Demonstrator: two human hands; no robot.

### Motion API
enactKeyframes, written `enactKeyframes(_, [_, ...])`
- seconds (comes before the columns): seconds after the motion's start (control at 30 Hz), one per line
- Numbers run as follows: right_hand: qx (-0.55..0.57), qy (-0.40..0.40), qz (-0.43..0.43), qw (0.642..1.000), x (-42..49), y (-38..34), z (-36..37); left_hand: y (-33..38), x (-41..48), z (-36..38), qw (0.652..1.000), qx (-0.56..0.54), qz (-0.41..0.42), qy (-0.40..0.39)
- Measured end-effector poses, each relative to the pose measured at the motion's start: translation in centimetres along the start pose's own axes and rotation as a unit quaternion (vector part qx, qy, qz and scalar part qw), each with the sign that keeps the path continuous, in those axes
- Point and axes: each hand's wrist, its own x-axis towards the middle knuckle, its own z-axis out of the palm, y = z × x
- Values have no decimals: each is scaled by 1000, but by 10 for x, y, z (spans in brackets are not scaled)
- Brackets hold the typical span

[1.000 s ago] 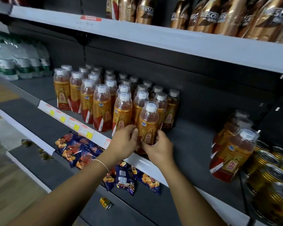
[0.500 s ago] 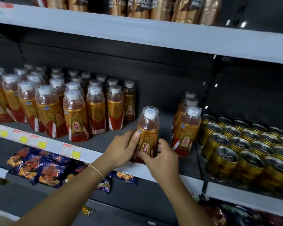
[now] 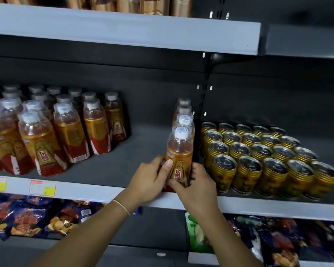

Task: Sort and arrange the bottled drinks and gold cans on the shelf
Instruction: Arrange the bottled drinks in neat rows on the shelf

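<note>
At the front edge of the shelf (image 3: 89,187), just left of the gold cans (image 3: 258,151), I have the bottle (image 3: 179,155) gripped low on its label. My left hand (image 3: 150,180) wraps one side with the thumb across the front, and my right hand (image 3: 196,185) curls round the other. A second ago it stood beside the big block of bottles (image 3: 66,135) at the left. I have carried it across the bare gap, and it now heads the short row (image 3: 184,120) running back along the upright. My fingers hide its base, so it may be down already or a shade above the shelf. That row is growing beside the cans, though many bottles remain in the block.
</note>
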Motion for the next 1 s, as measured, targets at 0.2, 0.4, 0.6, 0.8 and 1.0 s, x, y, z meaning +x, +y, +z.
enactKeyframes(0.2, [31,-15,-1,999,2,12,-10,9,2,17,1000,-20,-6,3])
enactKeyframes(0.4, [39,-3,-20,999,0,15,-6,3,0,23,999,-15,-33,16])
enactKeyframes(0.6, [39,13,-15,999,-4,11,-1,-12,22,20,992,-40,-83,89])
enactKeyframes(0.8, [4,27,-9,1000,-4,4,0,-36,98,38,863,-420,-282,-3])
enactKeyframes(1.0, [-39,22,-7,999,-3,1,1,-33,128,46,769,-561,-285,-113])
